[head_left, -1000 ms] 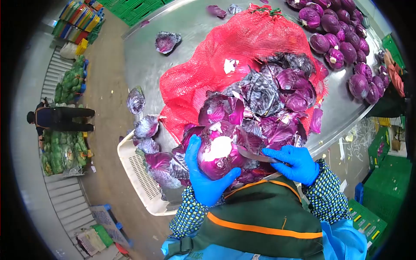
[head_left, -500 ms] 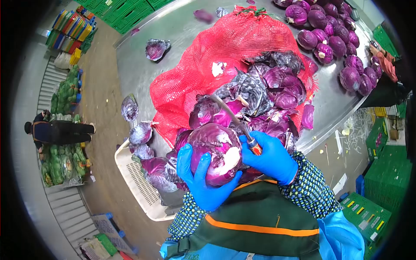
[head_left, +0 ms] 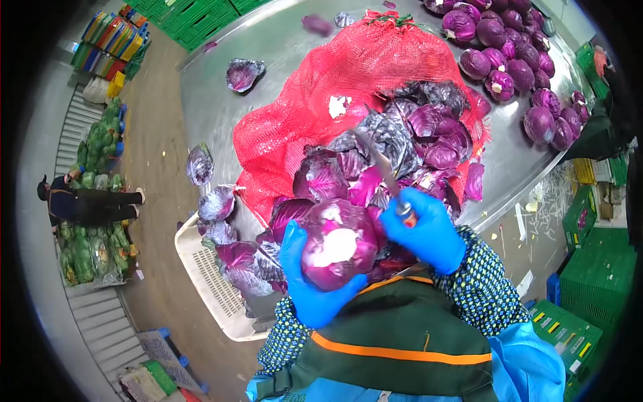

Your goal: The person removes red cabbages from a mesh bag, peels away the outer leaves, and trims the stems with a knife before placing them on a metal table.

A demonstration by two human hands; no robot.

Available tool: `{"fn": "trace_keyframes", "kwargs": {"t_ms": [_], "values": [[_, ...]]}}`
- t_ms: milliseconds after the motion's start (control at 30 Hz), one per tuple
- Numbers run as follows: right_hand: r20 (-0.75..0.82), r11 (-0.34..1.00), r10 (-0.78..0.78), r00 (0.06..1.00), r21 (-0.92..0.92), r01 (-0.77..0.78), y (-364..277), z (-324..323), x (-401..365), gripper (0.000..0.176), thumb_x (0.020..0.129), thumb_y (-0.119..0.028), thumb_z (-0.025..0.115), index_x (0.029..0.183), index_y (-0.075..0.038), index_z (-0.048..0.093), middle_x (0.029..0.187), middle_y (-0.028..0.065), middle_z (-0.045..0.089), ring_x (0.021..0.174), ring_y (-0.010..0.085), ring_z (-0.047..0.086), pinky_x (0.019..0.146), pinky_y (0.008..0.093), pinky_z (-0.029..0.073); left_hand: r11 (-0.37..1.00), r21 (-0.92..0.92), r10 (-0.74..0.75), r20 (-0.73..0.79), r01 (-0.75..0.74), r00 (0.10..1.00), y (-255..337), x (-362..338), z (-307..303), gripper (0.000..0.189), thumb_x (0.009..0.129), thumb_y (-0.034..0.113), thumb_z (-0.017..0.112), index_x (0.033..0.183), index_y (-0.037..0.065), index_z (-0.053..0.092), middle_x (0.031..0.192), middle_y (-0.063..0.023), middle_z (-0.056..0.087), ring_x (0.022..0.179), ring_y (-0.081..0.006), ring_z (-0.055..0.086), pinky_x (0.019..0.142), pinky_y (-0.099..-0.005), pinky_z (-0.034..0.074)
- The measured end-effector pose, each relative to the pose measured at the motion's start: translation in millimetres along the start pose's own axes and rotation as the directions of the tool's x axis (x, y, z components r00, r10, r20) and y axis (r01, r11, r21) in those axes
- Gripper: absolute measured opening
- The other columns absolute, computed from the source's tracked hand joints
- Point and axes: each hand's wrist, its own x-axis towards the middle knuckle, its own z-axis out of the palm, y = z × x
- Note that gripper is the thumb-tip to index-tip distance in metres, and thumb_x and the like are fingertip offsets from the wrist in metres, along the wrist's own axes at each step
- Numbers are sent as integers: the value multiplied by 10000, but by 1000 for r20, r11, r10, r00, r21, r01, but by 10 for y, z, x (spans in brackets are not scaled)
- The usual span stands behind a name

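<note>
A red cabbage [head_left: 339, 244] with a pale cut stem end facing up rests in my left hand [head_left: 315, 288], whose blue-gloved fingers and thumb cup its left and lower sides. My right hand [head_left: 425, 231], also gloved in blue, is closed around the handle of a knife [head_left: 382, 161] just right of the cabbage. The blade points up and left over loose purple leaves [head_left: 439, 134]. Beyond them spreads a red mesh bag [head_left: 301, 94], partly covered by leaves.
Many red cabbages [head_left: 492, 33] are piled at the far right of the metal table [head_left: 207, 87]. A white crate [head_left: 201, 268] stands at its left edge. Green crates [head_left: 569, 328] are stacked at lower right. A person [head_left: 87, 204] stands at far left; another is partly visible at right.
The cabbage in my left hand has turned, bringing its cut end upward. My right hand and the knife have moved slightly right, away from it. The person at right has shifted.
</note>
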Motion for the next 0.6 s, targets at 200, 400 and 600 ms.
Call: {"fn": "trace_keyframes", "kwargs": {"t_ms": [200,400,600], "values": [[-186,933,-75,980,-360,3,660,-197,318,147,785,-127,664,800,-22,561,698,-5,567,652,67,519,602,248,446,698,-645,-372,44,311,927,10,17,-41,1070,585,236,841,1412,33,192,1420,-137,278,1274,-280,336,1066,-416,286],[347,852,180,921,413,-322,62,-274,263,663,865,-281,593,1391,-47,265,1294,126,464,1104,256,543,549,227,517,595,-742,-321,132,308,938,12,9,-144,1131,566,338,837,1429,46,166,1446,-168,247,1325,-297,280,1090,-428,242],[412,913,288,864,155,-378,-229,-39,450,195,848,-208,654,954,-49,614,766,0,601,634,52,549,516,203,433,374,-828,-175,378,417,909,-66,238,-80,1112,579,386,830,1428,78,181,1449,-171,250,1340,-317,258,1096,-443,241]]}}
